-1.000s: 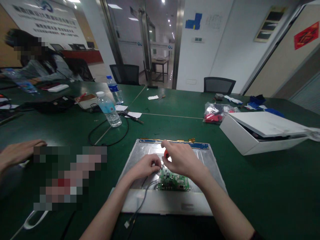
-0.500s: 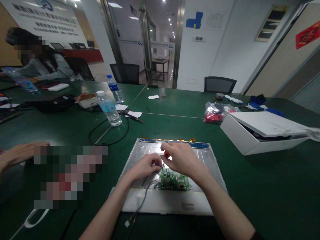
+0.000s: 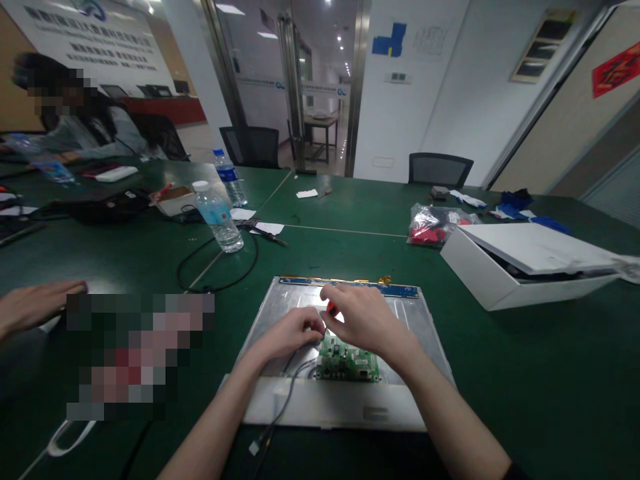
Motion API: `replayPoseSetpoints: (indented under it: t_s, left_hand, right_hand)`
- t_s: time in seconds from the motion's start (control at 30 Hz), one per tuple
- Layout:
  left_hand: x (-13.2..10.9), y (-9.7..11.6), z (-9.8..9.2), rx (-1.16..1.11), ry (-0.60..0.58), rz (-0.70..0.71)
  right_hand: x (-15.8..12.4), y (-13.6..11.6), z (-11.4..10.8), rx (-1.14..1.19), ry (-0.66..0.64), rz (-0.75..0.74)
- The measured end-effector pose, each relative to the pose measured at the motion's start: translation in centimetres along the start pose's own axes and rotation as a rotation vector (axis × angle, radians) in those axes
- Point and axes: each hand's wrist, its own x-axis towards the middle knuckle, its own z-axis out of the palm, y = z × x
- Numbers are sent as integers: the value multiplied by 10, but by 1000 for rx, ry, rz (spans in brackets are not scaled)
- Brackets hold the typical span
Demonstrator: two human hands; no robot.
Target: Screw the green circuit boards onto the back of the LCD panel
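A flat silver metal panel (image 3: 400,333) lies on the green table, with a blue strip (image 3: 400,291) along its far edge. On it sits a green circuit board (image 3: 350,365). My right hand (image 3: 357,313) is closed around a red and black tool (image 3: 332,309), its thin shaft pointing down at the board's far left corner. Close to that corner, my left hand (image 3: 300,330) has its fingers pinched together; what they hold is too small to make out. Grey and black cables (image 3: 290,393) run from the board's left side over the near edge to a white connector (image 3: 255,447).
Two water bottles (image 3: 217,217) and a looped black cable (image 3: 257,257) are at the back left. A white box (image 3: 510,287) and a bag of red items (image 3: 430,227) lie right. Another person's hand (image 3: 35,307) rests at left; someone sits far left.
The other person's hand at the left has shifted slightly left. My hands and the red and black tool are almost where they were.
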Motion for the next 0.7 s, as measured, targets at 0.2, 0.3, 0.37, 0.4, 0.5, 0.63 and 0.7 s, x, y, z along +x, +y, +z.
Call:
replayPoseSetpoints:
  t_s: [0.2, 0.3, 0.37, 0.4, 0.5, 0.63, 0.7]
  left_hand:
    - [-1, 4, -1, -28, -3, 1]
    - [-1, 5, -2, -42, -2, -2]
    - [-1, 5, -2, -33, -10, -10]
    - [-1, 6, -2, -26, -16, -13]
    - [-1, 7, -2, -21, -10, -9]
    - [0, 4, -2, -11, -2, 22]
    - [1, 3, -3, -9, -22, 24]
  right_hand:
    - [0, 0, 0, -1, 14, -10]
    - [0, -1, -1, -6, 6, -2]
    - [0, -1, -2, -6, -1, -2]
    - [0, -1, -3, -6, -6, -2]
    - [0, -1, -3, -6, -15, -3]
    - [-2, 1, -2, 22, -7, -38]
    - [-2, 1, -1, 30, -7, -55]
